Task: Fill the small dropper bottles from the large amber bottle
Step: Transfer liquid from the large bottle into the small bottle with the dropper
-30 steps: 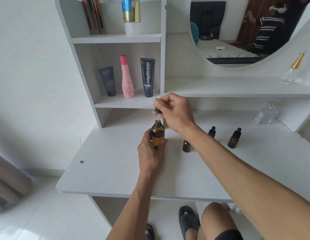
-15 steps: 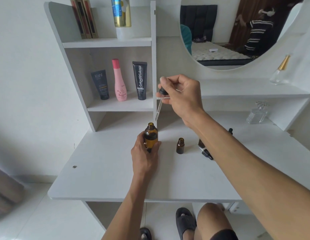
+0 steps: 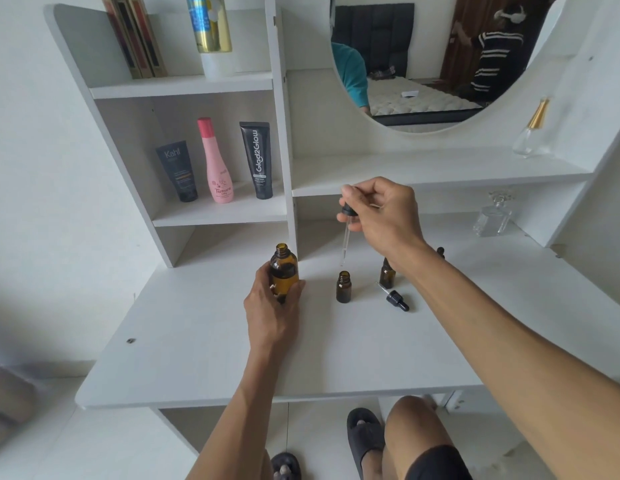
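The left hand (image 3: 272,306) has its grip curled round the large amber bottle (image 3: 283,271) (uncapped) on the desk (image 3: 197,341). The right hand (image 3: 381,216) pinches a dropper (image 3: 346,233), tip just above an open small bottle (image 3: 343,287).

The large amber bottle (image 3: 284,271) looks like glossy brown glass, as does the open small bottle (image 3: 343,287); the dropper (image 3: 346,233) has a clear glass tube and matt black rubber bulb; the counter (image 3: 204,348) is smooth matt white laminate; far right, a clear glass flask (image 3: 494,216).
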